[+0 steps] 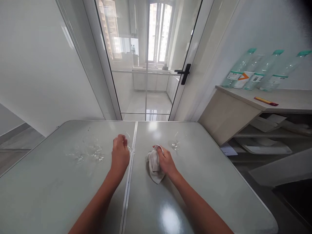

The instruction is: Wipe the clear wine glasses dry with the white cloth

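White cloth point(154, 166) sits bunched in the right hand point(166, 160), spilling leftward.

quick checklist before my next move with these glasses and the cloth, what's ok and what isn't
1. Cloth held in the right hand: ok, bunched in its grip.
2. Left hand firm on the near glass: cannot tell, the hand hides the contact.
3. Right glass standing on its foot: ok, upright.
4. Left glasses apart from one another: cannot tell, they are clear and overlap in this view.
5. Bottles off the table: ok, they stand on the cabinet.
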A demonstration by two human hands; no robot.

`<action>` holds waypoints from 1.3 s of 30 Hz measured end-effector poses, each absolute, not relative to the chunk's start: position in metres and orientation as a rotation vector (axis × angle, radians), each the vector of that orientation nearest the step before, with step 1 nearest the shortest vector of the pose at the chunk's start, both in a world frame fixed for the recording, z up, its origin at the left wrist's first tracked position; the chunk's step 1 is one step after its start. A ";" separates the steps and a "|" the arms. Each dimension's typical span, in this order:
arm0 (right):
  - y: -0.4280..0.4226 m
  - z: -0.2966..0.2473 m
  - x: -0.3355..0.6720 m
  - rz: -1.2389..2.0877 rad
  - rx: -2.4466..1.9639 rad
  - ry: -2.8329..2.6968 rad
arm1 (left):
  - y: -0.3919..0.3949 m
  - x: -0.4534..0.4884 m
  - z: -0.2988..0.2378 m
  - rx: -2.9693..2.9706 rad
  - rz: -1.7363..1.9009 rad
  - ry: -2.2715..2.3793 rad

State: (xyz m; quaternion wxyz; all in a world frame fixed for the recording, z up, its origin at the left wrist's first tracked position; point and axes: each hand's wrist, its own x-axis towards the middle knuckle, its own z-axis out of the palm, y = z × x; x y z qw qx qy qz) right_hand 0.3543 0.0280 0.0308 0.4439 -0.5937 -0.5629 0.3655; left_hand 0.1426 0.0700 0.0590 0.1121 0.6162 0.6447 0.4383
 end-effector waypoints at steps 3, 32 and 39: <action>0.037 0.016 0.350 1.297 -1.299 -0.887 | 0.073 0.148 0.054 1.467 1.367 1.535; 0.028 0.027 0.372 0.941 -0.995 -1.970 | 0.055 0.160 -0.009 2.501 1.262 1.036; 0.031 0.029 0.369 1.004 -0.956 -1.724 | 0.051 0.162 -0.010 2.393 1.226 1.107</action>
